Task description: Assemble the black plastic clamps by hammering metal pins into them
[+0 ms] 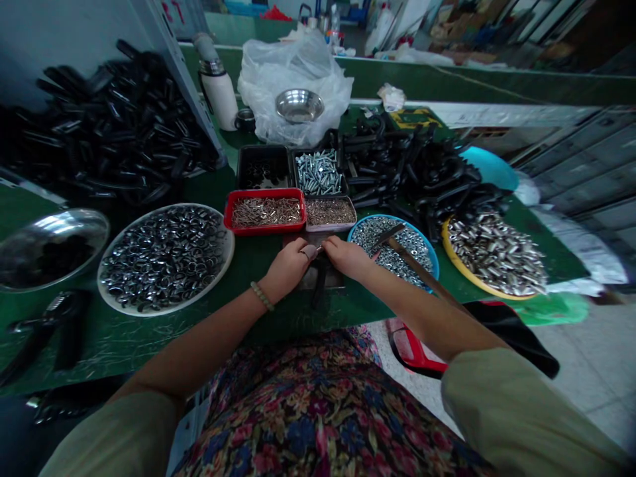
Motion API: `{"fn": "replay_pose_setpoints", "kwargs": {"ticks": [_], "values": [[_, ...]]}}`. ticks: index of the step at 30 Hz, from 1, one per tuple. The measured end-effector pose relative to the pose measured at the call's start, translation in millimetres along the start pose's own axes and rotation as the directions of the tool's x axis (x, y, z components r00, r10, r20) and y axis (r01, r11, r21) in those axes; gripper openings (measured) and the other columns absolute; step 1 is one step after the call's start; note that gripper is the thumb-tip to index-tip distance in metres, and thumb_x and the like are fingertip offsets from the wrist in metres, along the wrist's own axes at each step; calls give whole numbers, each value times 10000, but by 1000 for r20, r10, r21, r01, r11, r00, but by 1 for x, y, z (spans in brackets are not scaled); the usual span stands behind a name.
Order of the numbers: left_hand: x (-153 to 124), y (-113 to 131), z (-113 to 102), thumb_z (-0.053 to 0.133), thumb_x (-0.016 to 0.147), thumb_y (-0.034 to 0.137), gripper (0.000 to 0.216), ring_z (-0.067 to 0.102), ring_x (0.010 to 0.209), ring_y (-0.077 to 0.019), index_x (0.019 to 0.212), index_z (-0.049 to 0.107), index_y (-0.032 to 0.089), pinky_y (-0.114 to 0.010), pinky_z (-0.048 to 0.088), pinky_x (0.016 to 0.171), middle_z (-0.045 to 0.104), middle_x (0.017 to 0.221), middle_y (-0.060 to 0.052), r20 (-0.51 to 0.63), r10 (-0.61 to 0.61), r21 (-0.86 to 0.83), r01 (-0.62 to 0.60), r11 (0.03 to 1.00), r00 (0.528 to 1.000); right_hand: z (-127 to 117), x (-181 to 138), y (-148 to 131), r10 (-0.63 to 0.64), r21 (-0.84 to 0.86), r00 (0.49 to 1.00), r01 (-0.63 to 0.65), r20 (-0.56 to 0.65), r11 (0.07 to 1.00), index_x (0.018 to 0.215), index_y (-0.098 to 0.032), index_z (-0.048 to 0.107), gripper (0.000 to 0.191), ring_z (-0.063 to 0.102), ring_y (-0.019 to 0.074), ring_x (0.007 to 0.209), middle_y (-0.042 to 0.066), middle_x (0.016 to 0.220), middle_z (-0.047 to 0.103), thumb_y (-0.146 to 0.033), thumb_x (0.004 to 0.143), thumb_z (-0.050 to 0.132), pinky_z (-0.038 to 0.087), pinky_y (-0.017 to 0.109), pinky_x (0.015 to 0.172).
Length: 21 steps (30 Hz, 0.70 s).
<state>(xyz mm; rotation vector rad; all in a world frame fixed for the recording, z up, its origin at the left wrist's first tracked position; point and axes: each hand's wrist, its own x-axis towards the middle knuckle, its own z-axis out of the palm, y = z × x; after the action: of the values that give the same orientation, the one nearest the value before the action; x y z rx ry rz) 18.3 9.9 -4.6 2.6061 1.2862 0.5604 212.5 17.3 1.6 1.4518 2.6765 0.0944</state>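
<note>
Close together at the middle of the bench are my left hand (294, 264) and my right hand (344, 257), their fingertips pinched on a small metal piece (319, 249) that is too small to name. Below the fingers a dark, narrow part (319, 285) lies over a flat metal plate (334, 278). Just beyond my hands stand a red tray (265, 231) of thin copper-coloured pins and a pale tray (330, 226) of tiny brownish parts. Right of my right hand, a hammer (415, 265) rests across a blue basin (434, 255) of small metal nuts.
A white basin (229, 255) holds metal rings; a steel bowl (99, 232) holds black pieces. Screws (318, 172) fill a black tray. Black handles pile up at back right (412, 165) and left (124, 126). A yellow basin (454, 262) of metal sleeves sits right.
</note>
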Motion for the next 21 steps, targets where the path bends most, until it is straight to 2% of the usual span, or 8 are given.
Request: {"fn": "replay_pose_setpoints", "kwargs": {"ticks": [4,8,11,13,15,17,19,21], "values": [[-3,5,-5,415,958,246,210,501,817,-190,927,604,160,-311,428,745,548,919,-66,40,64,146,-69,987,997,-1,-4,0,4,17,1000,-4,8,1000,1070,-134,574,232,624,176,805,124,1087,604,-166,963,371,381,269,617],[-7,11,-11,448,938,218,166,517,847,-210,912,601,159,-327,442,741,555,942,-83,141,107,231,-138,963,984,-5,0,-3,7,69,1000,-8,16,998,1046,-127,594,229,636,183,803,124,1060,616,-156,956,385,411,272,629],[-13,15,-17,451,940,239,170,526,897,-212,994,598,171,-325,456,770,566,993,-81,188,95,204,-133,970,978,-11,4,3,13,235,1000,-11,-5,972,1063,-131,619,247,643,191,888,124,1074,637,-200,965,402,464,285,749],[-18,18,-20,459,941,269,214,529,936,-210,1099,575,185,-318,465,788,565,1050,-79,193,71,165,-103,981,979,-14,-5,17,68,375,994,-30,-90,927,1124,-150,623,292,620,202,1017,116,1131,643,-253,978,392,470,316,870],[-23,20,-20,463,939,276,268,533,950,-206,1182,539,192,-312,472,793,557,1100,-80,192,36,133,-62,989,981,-13,-29,39,231,441,952,-124,-198,889,1197,-162,605,333,578,219,1120,121,1199,630,-283,978,384,452,361,951],[-26,24,-19,459,938,266,281,536,945,-205,1198,528,185,-311,479,795,550,1120,-84,196,-3,118,-21,993,981,-8,-67,65,432,396,861,-310,-270,865,1222,-142,595,360,557,263,1146,156,1213,620,-309,962,411,440,422,973],[-27,27,-17,451,937,260,271,537,944,-206,1182,532,177,-312,483,797,548,1123,-86,195,-43,113,21,993,980,1,-106,88,543,220,810,-502,-220,837,1173,-105,620,374,579,316,1083,191,1125,646,-348,938,461,449,482,939],[-27,29,-16,444,937,260,264,540,943,-207,1173,533,185,-310,485,788,548,1124,-83,190,-78,114,57,992,979,9,-136,101,578,79,809,-572,-106,816,1156,-98,623,370,605,329,1013,188,1063,660,-350,927,479,476,484,883]]}}
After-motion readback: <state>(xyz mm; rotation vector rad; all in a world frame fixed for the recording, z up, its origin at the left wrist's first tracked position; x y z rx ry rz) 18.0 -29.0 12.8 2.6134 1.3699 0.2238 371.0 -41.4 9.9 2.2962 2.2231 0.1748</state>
